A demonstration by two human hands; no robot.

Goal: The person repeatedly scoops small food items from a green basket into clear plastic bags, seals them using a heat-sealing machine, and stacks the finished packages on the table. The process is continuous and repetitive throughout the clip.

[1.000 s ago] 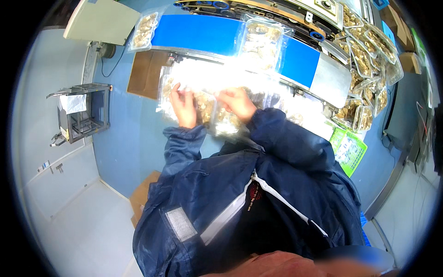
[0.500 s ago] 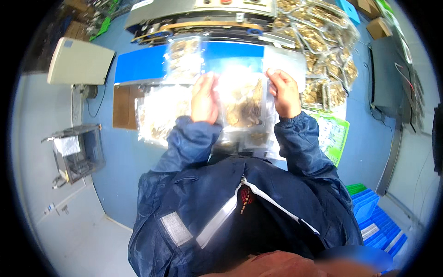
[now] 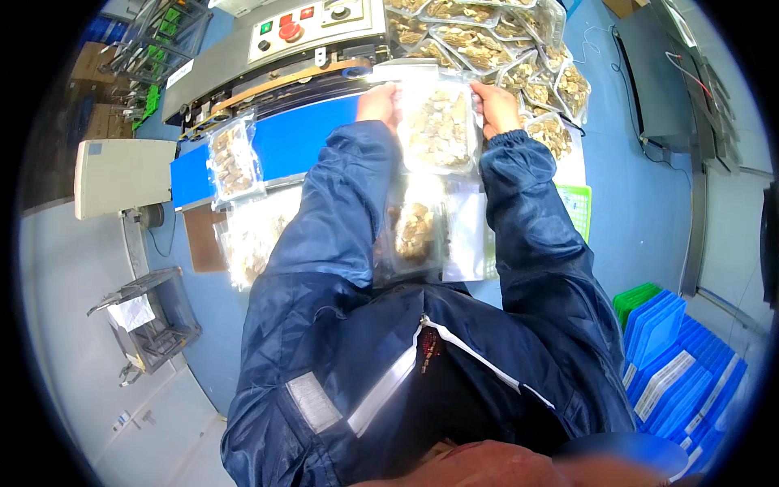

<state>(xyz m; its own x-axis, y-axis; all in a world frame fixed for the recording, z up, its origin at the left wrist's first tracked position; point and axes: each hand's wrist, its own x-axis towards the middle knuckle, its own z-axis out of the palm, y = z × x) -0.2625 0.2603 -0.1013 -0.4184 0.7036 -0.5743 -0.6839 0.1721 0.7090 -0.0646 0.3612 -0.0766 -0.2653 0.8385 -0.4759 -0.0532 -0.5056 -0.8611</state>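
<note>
Gripping clear pack (image 3: 440, 134) at opposite edges: left fingers (image 3: 392, 97), right fingers (image 3: 481, 92) pinched against its sides.

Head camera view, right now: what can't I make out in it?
In the head view:
Clear pack between the left hand and right hand: its underside faces away.
Glare-washed packs: details lost in brightness, partly behind the left sleeve.
Green crate: partly behind the right sleeve.
Machine: cut off by the upper edge.
Pack pile: lower packs covered by upper ones.
</note>
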